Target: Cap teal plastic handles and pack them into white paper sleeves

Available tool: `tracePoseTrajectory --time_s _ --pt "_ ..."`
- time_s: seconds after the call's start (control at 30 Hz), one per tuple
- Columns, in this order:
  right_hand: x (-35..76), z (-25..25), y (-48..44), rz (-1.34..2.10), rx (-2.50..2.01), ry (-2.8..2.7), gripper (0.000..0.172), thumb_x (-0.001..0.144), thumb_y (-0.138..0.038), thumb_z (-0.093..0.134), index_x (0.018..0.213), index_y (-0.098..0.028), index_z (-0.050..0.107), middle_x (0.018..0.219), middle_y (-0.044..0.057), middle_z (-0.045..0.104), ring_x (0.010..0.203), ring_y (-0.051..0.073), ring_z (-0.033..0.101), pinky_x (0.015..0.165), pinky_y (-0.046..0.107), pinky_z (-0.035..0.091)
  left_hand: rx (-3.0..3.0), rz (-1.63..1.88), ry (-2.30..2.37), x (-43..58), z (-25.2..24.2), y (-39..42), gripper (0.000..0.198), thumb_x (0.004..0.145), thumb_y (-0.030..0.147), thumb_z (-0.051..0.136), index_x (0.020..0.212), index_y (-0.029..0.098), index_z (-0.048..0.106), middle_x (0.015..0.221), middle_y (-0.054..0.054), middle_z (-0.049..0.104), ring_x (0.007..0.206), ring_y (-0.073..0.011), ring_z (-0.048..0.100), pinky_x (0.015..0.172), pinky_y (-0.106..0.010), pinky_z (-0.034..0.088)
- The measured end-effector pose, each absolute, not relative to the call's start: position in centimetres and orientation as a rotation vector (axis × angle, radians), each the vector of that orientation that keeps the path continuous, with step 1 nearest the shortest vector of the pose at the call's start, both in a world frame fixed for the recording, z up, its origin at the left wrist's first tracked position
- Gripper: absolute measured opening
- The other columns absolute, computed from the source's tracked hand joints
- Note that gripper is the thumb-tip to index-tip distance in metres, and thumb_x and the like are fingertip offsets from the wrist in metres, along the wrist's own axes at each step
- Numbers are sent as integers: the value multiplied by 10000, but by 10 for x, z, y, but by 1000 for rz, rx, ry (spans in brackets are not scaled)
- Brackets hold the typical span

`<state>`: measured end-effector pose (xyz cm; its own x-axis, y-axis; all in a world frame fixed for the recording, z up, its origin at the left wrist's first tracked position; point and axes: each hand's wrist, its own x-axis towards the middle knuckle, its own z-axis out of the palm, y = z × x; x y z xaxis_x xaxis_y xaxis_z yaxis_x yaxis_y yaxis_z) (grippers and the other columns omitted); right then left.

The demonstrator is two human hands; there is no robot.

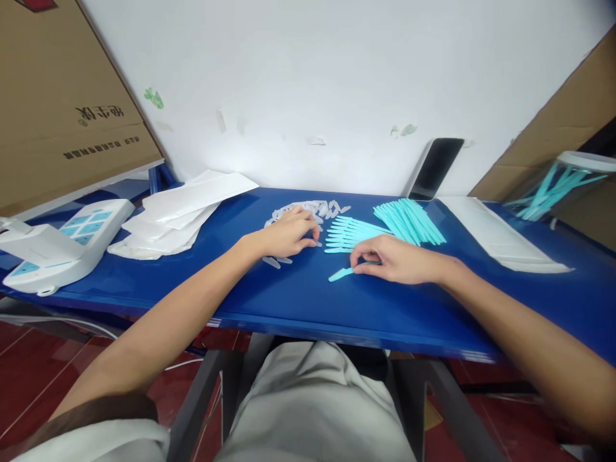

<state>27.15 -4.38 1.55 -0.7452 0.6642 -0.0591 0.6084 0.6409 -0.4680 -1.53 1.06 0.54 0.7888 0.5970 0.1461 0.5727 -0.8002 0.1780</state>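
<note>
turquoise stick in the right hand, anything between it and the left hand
Nothing visible: blue table separates the stick in the right hand from the left hand. The fanned sticks lie beyond that gap, toward the wall.

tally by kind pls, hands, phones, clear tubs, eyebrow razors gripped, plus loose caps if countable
Hands: 2 (left hand, right hand)
Smartphone: 1
Clear tub: 1
Gripped turquoise eyebrow razor: 1
Translucent caps: overlapping, can't count
Total: 5, caps excluded

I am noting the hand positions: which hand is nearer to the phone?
Right. The right hand is in front of the phone, a little to its left; the left hand is farther left, at the translucent pieces.
</note>
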Motion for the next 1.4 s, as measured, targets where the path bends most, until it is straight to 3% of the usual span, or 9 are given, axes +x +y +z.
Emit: tracePoseTrajectory --time_s 0.17,0.3,0.4,0.6,0.87,1.1,1.4 --pt "273 23 -53 850 -1089 -2813 289 1039 -481 465 981 -228 591 773 1 567 654 169 478 627 311 363 2885 369 869 -15 0 13 234 1027 380 537 994 179 652 1101 -113 636 1109 -291 483 1020 -425 364" --pt "272 24 -56 671 -991 -2810 257 1069 -431 407 1008 -226 550 953 60 613 813 211 545 769 351 410 2903 589 822 -9 -2 9 194 1062 329 473 1018 186 597 1063 -93 671 1057 -267 512 991 -399 388" --pt "273 23 -55 441 -913 -2693 255 1082 -420 370 984 -228 505 965 76 584 865 231 525 832 377 410 2903 721 819 -5 0 4 196 1076 329 448 1029 192 579 1045 -82 679 1010 -249 545 952 -378 406" --pt "276 14 -46 143 -1082 -2325 187 1083 -385 341 989 -244 420 863 42 563 715 211 492 688 348 376 2917 929 846 -4 0 3 185 1086 329 453 1075 191 575 1029 -78 696 950 -233 583 887 -357 422" --pt "269 12 -48 137 -1318 -2278 281 1076 -462 328 1002 -242 486 797 30 604 700 227 559 672 347 356 2916 1281 720 -2 -1 3 118 1055 256 530 972 196 590 965 -73 702 896 -217 595 835 -348 458" --pt "268 8 -47 74 -1301 -2316 338 1092 -459 289 999 -246 534 843 37 638 736 229 574 677 338 359 2966 1373 695 3 1 -2 132 1035 273 602 925 210 637 910 -17 761 877 -182 672 955 -387 422" --pt "270 10 -47 6 -1322 -2334 353 1094 -461 281 1017 -241 546 843 44 656 729 234 588 654 338 345 2863 1438 669 6 3 -6 143 1012 298 641 904 208 668 889 -6 781 837 -165 702 993 -391 435"
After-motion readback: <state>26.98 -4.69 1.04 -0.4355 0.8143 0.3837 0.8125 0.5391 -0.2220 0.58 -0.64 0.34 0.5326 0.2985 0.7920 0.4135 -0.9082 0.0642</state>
